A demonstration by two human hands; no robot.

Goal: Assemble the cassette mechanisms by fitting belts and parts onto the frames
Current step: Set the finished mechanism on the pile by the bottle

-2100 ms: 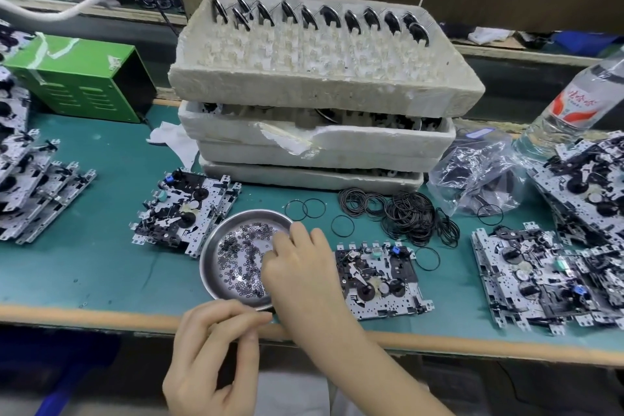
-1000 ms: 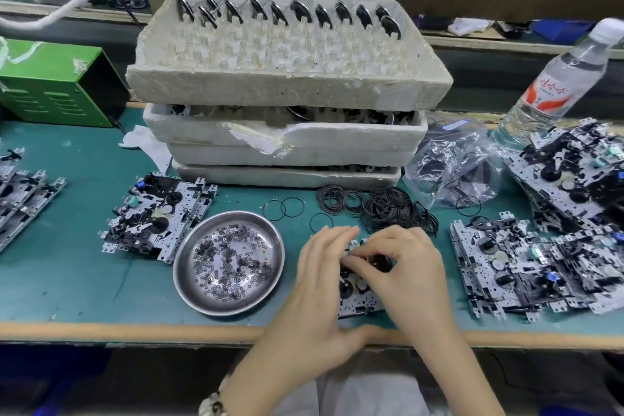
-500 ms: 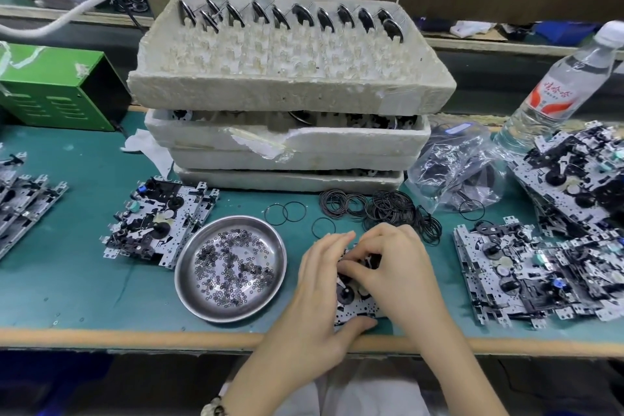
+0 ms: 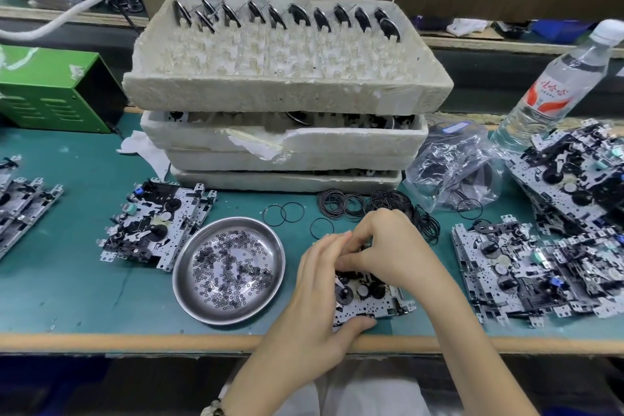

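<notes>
I see the cassette frame flat on the desk near its front edge, under both grips. My left grip clamps it, thumb on the near edge, fingers over the top. My right grip curls onto its far side; I cannot tell what it pinches. A steel dish lies just left.

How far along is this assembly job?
Probably done: one mechanism left of the dish. In hand: the left hand grips a frame and the right hand works on top, what it pinches hidden. Left: loose belts and heaped frames at right.
</notes>
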